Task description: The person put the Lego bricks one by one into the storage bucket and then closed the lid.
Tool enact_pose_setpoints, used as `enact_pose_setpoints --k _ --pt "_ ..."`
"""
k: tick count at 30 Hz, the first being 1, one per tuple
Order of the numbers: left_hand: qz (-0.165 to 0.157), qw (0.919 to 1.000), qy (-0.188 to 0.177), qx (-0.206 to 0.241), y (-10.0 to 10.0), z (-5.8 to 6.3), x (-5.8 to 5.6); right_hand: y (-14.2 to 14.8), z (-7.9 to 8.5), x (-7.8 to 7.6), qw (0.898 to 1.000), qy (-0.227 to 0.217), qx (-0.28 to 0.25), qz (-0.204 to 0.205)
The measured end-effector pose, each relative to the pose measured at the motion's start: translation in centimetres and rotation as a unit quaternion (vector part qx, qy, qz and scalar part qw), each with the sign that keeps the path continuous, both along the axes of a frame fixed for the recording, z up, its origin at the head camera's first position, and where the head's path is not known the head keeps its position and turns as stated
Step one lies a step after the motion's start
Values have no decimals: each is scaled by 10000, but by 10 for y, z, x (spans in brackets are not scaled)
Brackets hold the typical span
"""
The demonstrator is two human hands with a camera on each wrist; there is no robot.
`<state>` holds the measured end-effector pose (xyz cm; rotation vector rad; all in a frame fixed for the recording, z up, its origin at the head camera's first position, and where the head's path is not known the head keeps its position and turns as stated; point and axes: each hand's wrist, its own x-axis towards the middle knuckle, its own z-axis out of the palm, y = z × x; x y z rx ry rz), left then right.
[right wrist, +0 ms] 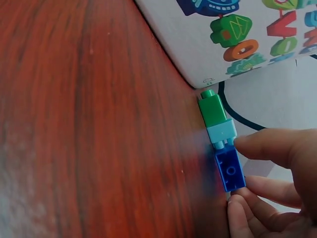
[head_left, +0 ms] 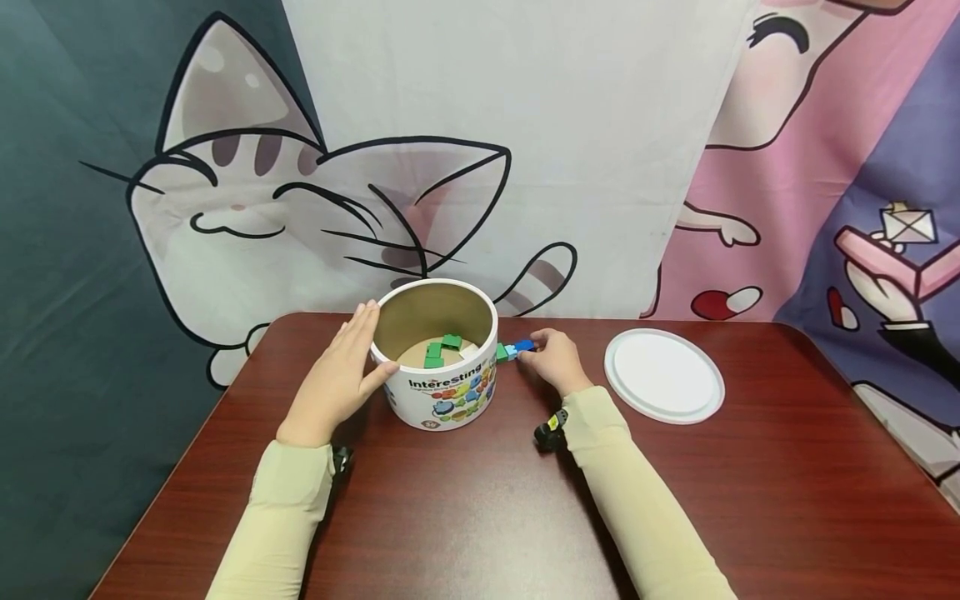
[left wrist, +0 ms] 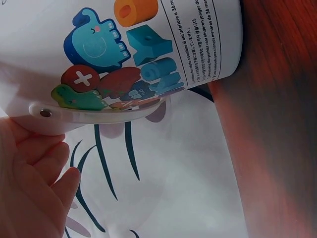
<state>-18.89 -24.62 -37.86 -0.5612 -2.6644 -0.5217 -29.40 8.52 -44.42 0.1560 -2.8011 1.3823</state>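
Note:
A white bucket [head_left: 405, 408] printed with coloured toy shapes stands upright at the table's far side, its top uncovered. Green building bricks [head_left: 434, 356] and a white piece lie inside it. With fingers extended, my left hand [head_left: 330, 383] rests against the bucket's left rim. Right of the bucket, my right hand [head_left: 558, 360] pinches a dark blue brick [right wrist: 230, 171], thumb at one end and fingertips at the other. A light blue brick [right wrist: 223, 130] and a green brick [right wrist: 212, 110] line up with it toward the bucket, close over the table.
A round white lid [head_left: 664, 375] lies on the brown table [head_left: 450, 508] to the right of my right hand. Behind the table's far edge hangs a cartoon-printed cloth [head_left: 600, 100]. The bucket's pale handle [left wrist: 99, 117] hangs along its side.

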Motion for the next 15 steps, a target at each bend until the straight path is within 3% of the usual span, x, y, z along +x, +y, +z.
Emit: enact_pose_setpoints --k 15 --pt "-1 10000 -58 50 0 2 1 -6 0 0 9991 50 402 -118"
